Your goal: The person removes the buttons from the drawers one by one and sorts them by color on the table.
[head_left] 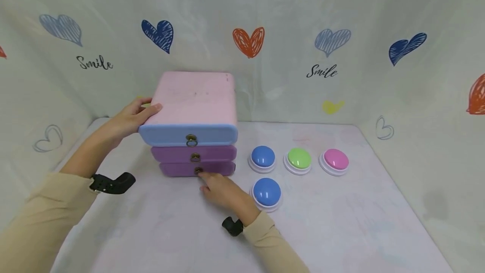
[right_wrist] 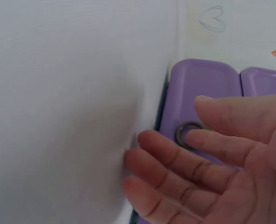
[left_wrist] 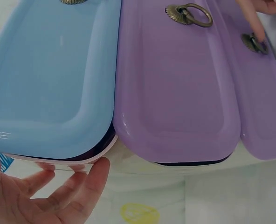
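A small drawer cabinet (head_left: 197, 96) with a pink top has one blue drawer (head_left: 166, 135) above two purple ones, each with a brass ring pull. My left hand (head_left: 130, 117) rests on its upper left corner, thumb over the top. In the left wrist view its other fingers (left_wrist: 97, 179) touch the cabinet's side, spread apart. Low at the front, the index fingertip of my right hand (head_left: 221, 191) is at the ring pull (right_wrist: 179, 135) of the bottom purple drawer (head_left: 217, 169). The right wrist view shows that fingertip inside the ring, the thumb held apart and the remaining fingers extended.
Right of the cabinet stand a blue button (head_left: 263, 156), a green button (head_left: 299, 158) and a pink button (head_left: 336, 159) in a row. A nearer blue button (head_left: 267, 192) stands beside my right wrist. Behind the white table (head_left: 341, 218) hangs a heart-printed curtain (head_left: 280, 7).
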